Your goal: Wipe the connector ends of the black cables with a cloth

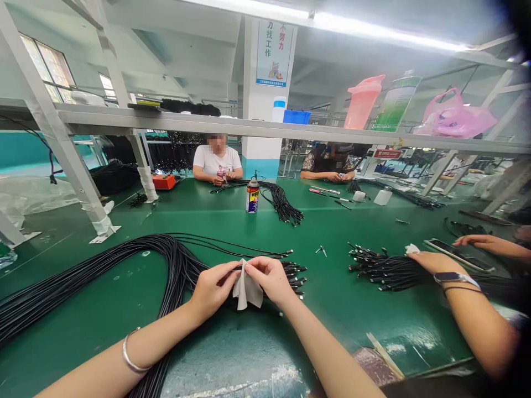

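Note:
In front of me my left hand (213, 290) pinches a black cable, of which only a short dark bit shows at the fingertips. Close beside it, my right hand (271, 279) has its thumb and fingers closed on a pale grey cloth (243, 293) that hangs down in folds. The cable's end is hidden by the cloth and fingers. Beneath and behind both hands lies a thick bundle of black cables (172, 257), curving in from the left. Its metal-tipped plug ends (296, 271) point right, just past my right hand.
A spray can (252, 196) stands mid-table near another cable bundle (284, 204). Small metal pieces (321, 251) lie right of my hands. At right, a co-worker's hand (431, 262) rests on more cables (381, 268) beside a phone (458, 254). Two people sit opposite, below a shelf (166, 119).

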Tool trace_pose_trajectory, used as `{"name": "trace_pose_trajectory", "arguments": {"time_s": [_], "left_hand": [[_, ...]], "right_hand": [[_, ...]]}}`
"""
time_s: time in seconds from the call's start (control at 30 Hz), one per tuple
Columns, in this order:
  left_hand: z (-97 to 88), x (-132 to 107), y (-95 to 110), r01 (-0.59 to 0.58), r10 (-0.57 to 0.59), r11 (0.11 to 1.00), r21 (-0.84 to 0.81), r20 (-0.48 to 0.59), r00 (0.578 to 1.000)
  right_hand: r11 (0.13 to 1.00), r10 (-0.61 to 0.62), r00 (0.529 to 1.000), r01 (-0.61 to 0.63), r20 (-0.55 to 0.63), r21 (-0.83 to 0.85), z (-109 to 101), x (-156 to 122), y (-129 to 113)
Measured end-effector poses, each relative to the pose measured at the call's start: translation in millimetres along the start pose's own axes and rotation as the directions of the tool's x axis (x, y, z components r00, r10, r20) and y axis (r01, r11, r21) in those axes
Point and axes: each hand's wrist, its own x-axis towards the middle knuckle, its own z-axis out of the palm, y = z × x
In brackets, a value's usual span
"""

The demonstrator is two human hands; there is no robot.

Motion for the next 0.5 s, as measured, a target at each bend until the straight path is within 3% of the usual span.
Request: {"name": "trace_pose_trajectory", "arguments": {"time_s": [0.33,0.5], "left_hand": [[0.6,2.2,6.3,-0.041,0.042,0.999,0.029,-0.037,0.998],[0.6,1.5,5.7,-0.065,0.066,0.997,0.051,-0.007,0.998]], "right_hand": [[0.999,-0.008,0.999,0.01,0.052,-0.041,-3.9,-1.1,-6.9],[0.999,0.028,0.999,-0.026,0.042,-0.042,-4.2,-0.5,-6.1]]}}
